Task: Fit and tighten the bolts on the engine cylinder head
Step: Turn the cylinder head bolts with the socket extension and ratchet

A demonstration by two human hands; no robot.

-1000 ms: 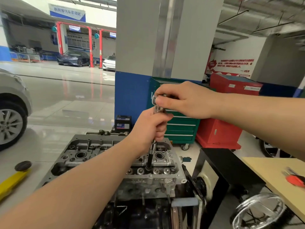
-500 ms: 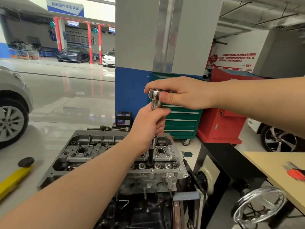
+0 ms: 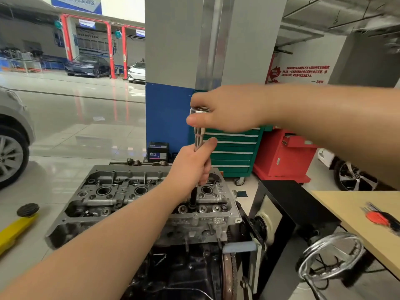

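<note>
The grey cast-metal engine cylinder head sits on top of a dark engine block, low in the centre of the view, with round bores along its upper face. A long bright-steel socket extension tool stands upright over the right end of the head; its dark lower shaft enters a recess near the front right bores. Whether a bolt sits under its tip cannot be told.

The left hand is clenched around the middle of the tool shaft, fingers wrapped round it, thumb up along the steel. The right hand reaches in from the right and pinches the chrome top end of the same tool between thumb and curled fingers. Both forearms are bare.

Behind the head stands a grey and blue square pillar. A small black car battery rests on the floor at the pillar's foot. To the right of it is a green steel drawer cabinet on castors, and just beside that a red metal cabinet. A pale wooden tabletop occupies the lower right, bearing a red-handled set of tools, blurred. A chrome wire ring shows below the table edge. A yellow lift arm with a black round pad lies on the glossy floor at the left. A silver car wheel shows at the left edge.
</note>
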